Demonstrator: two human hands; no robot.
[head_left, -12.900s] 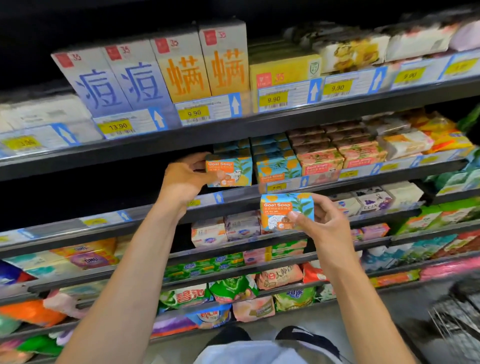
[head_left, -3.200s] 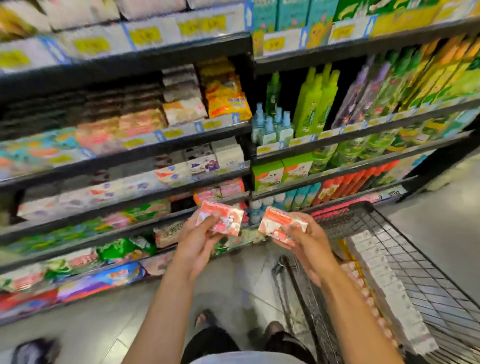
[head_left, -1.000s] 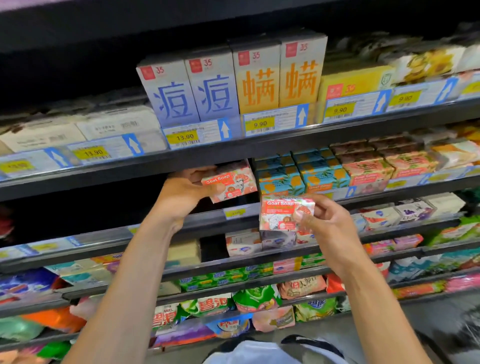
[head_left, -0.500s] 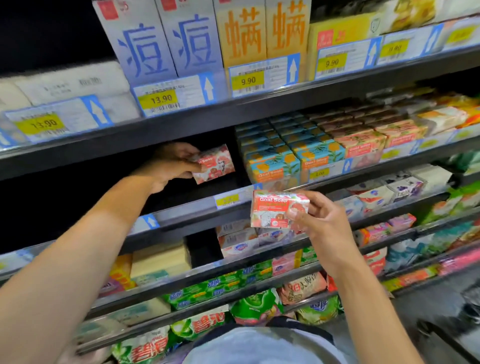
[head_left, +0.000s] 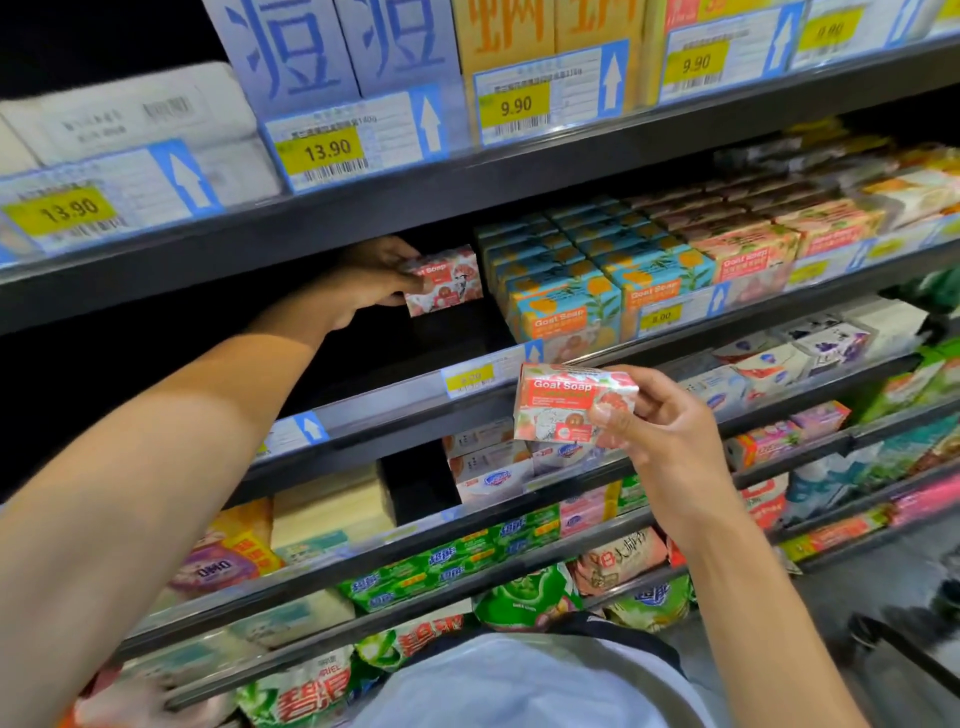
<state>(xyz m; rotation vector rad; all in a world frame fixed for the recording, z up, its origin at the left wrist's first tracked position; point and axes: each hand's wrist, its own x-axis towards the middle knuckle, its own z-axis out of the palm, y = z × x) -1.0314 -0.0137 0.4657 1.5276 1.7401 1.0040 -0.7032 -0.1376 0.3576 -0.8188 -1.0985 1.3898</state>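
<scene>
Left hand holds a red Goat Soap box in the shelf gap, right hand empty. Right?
No. Head view: the right hand is not empty; it grips a second red Goat Soap box. The left hand holds the other red box in the shelf gap.

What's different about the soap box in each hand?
The left box, in the left hand, is back inside the shelf gap; the right box, in the right hand, is out in front. The left box looks shadowed, the right box bright. Both are pink Goat Soap boxes.
</scene>
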